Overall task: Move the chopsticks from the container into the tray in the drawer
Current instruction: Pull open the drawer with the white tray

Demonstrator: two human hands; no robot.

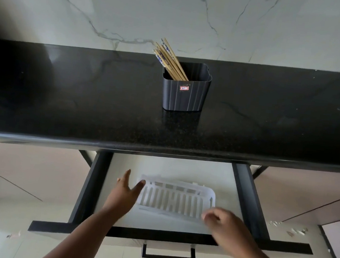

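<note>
Standing at the outset of the task: no chopstick has yet reached the tray.

Item 1, chopsticks (pixel 168 61): wooden bundle, upper centre of the frame, leaning to the left out of the container (pixel 186 88), tips fanned above its rim. All appear to be inside it.

Item 2, container: dark ribbed tub with a small red label, upright on the black worktop (pixel 82 101), centre of the frame.

Item 3, tray (pixel 177 198): white slotted plastic, lying in the open drawer (pixel 247 202) at lower centre, below the worktop edge. No chopsticks visible in it.

Item 4, left hand (pixel 124 191): lower centre-left, forearm rising from the bottom edge, palm open, fingers and thumb spread, fingertips at the tray's left end; contact cannot be confirmed. Its grip holds nothing.

Item 5, right hand (pixel 224 223): lower centre-right, blurred, fingers loosely curled over the tray's near right corner. Whether this grip pinches the rim cannot be told.

Step in hand, judged: settling the tray in the drawer before loading.

Next move, judged: one hand must lift over the worktop edge to the container and gather the leaning bundle near its upper ends, without tipping the tub.
</note>
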